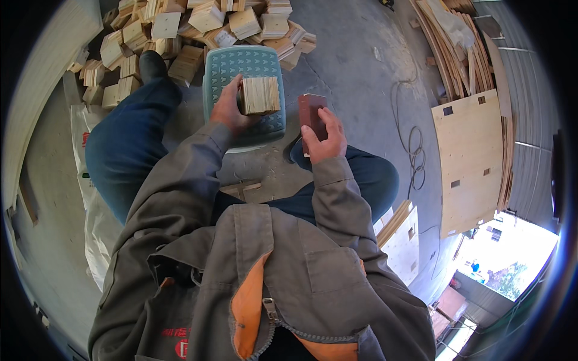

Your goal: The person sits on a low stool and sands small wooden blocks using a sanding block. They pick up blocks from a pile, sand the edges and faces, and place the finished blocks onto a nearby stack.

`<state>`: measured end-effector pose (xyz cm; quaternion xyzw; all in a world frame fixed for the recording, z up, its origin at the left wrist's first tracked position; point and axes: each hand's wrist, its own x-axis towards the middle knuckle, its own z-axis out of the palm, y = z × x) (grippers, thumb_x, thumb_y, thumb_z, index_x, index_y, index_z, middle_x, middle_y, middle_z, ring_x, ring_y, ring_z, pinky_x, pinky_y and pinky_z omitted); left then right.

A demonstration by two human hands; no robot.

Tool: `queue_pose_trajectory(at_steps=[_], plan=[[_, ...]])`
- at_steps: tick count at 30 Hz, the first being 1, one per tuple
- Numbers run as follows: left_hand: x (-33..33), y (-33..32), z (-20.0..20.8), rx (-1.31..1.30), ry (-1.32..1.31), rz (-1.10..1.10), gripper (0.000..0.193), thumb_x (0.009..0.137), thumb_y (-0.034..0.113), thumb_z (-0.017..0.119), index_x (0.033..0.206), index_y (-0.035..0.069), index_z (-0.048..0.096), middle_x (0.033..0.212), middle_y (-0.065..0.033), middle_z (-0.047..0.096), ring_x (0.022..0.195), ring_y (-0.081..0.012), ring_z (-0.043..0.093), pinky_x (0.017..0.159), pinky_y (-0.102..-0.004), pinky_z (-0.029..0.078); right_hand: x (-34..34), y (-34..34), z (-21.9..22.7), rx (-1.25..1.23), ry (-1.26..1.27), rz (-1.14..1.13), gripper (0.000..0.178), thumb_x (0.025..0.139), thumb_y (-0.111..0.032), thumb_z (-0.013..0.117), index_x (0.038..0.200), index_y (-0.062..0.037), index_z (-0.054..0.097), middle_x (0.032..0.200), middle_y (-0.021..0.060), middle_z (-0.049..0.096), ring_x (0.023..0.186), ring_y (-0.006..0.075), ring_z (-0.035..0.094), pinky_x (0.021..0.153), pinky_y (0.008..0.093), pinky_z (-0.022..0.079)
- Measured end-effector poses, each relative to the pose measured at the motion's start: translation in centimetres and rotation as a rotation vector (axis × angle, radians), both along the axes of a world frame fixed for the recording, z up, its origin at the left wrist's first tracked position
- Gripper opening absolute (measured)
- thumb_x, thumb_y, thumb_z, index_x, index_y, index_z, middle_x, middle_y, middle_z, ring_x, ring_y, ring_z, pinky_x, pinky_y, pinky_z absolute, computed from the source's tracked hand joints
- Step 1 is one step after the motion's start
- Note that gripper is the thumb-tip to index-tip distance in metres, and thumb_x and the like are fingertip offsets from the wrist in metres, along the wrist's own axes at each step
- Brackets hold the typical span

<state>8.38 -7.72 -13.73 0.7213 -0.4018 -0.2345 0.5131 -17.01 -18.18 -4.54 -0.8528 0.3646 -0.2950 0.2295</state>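
My left hand (230, 109) grips the stack of wooden pieces (262, 96) over the teal stool (241, 58), while my right hand (327, 139) clasps the reddish-brown block (309, 110) to the stack's right, a gap between, its long axis running away from me.

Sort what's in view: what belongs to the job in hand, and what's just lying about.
In the job:
layered wood block, in the left hand
reddish-brown block, in the right hand
teal plastic stool, beneath the left hand
probably the heaped wood pieces

Lying about, it seems:
looped cable
slotted plywood sheet
white sheeting
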Motion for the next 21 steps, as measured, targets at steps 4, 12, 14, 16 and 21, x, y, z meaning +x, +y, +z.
queue_pose_trajectory(at_steps=[4, 12, 14, 16, 21], plan=[[-0.2, -0.1, 1.9, 0.088, -0.035, -0.038, 0.113, 0.064, 0.025, 0.099, 0.158, 0.008, 0.040, 0.148, -0.0189, 0.052, 0.139, -0.0360, 0.054, 0.117, -0.0431, 0.046, 0.5, 1.7, 0.8, -0.081, -0.020, 0.070, 0.063, 0.084, -0.025, 0.085, 0.140, -0.0082, 0.063, 0.149, 0.0220, 0.055, 0.130, 0.0422, 0.058, 0.108, 0.0506, 0.049], [-0.1, -0.4, 3.2, 0.127, -0.023, -0.050, 0.103, 0.059, 0.023, 0.098, 0.148, 0.009, 0.048, 0.142, -0.0194, 0.054, 0.135, -0.0394, 0.055, 0.114, -0.0451, 0.048, 3.3, 3.6, -0.6, -0.196, 0.066, 0.181, 0.069, 0.081, -0.025, 0.086, 0.144, -0.0144, 0.061, 0.155, 0.0216, 0.047, 0.130, 0.0409, 0.055, 0.107, 0.0526, 0.046], [0.0, -0.6, 2.3, 0.080, -0.054, -0.026, 0.101, 0.059, 0.022, 0.096, 0.147, 0.009, 0.049, 0.140, -0.0194, 0.055, 0.134, -0.0395, 0.055, 0.113, -0.0451, 0.049, 4.2, 3.2, -0.7, -0.249, 0.066, 0.179, 0.069, 0.080, -0.022, 0.086, 0.144, -0.0145, 0.061, 0.153, 0.0223, 0.047, 0.130, 0.0415, 0.055, 0.107, 0.0534, 0.045], [-0.1, -0.8, 1.9, 0.053, -0.067, -0.013, 0.099, 0.058, 0.021, 0.095, 0.146, 0.009, 0.050, 0.138, -0.0195, 0.056, 0.132, -0.0397, 0.056, 0.113, -0.0453, 0.049, 5.2, 2.7, -0.8, -0.268, 0.078, 0.168, 0.068, 0.079, -0.019, 0.085, 0.143, -0.0129, 0.062, 0.153, 0.0234, 0.047, 0.132, 0.0424, 0.054, 0.108, 0.0534, 0.045], [-0.4, -0.8, 2.5, 0.068, -0.024, -0.003, 0.094, 0.060, 0.019, 0.093, 0.144, 0.009, 0.051, 0.137, -0.0189, 0.056, 0.131, -0.0395, 0.056, 0.112, -0.0452, 0.049, 7.8, 0.1, -0.4, -0.171, 0.051, 0.128, 0.063, 0.080, -0.019, 0.084, 0.138, -0.0094, 0.064, 0.147, 0.0240, 0.051, 0.130, 0.0430, 0.055, 0.108, 0.0523, 0.046]])
